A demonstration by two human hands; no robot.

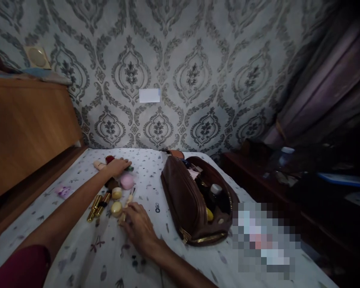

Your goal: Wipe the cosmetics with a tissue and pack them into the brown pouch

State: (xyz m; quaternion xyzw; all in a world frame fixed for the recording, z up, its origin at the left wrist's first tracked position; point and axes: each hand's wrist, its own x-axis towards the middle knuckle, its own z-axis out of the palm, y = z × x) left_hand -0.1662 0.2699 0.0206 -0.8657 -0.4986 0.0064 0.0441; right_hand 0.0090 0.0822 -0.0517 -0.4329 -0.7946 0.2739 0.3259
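On the patterned white sheet lies a group of small cosmetics. My left hand (119,167) reaches over its far side, palm down, above a green item (129,168) and beside a red one (109,159); what its fingers hold, if anything, is hidden. My right hand (138,224) has bent fingers at a small beige item (123,218), beside a yellow-lidded jar (117,209). Around them are a second jar (117,193), a pink round item (127,181), gold tubes (95,208) and a thin brush-like item (131,195). An open brown bag (183,196) with bottles inside stands to the right.
A purple packet (64,191) lies at the left, near a wooden cabinet (30,132). Patterned wallpaper rises behind the bed. A dark red ledge (243,176) with a clear bottle (285,156) and other items is at the right, near a curtain. A blurred-out patch covers the lower right.
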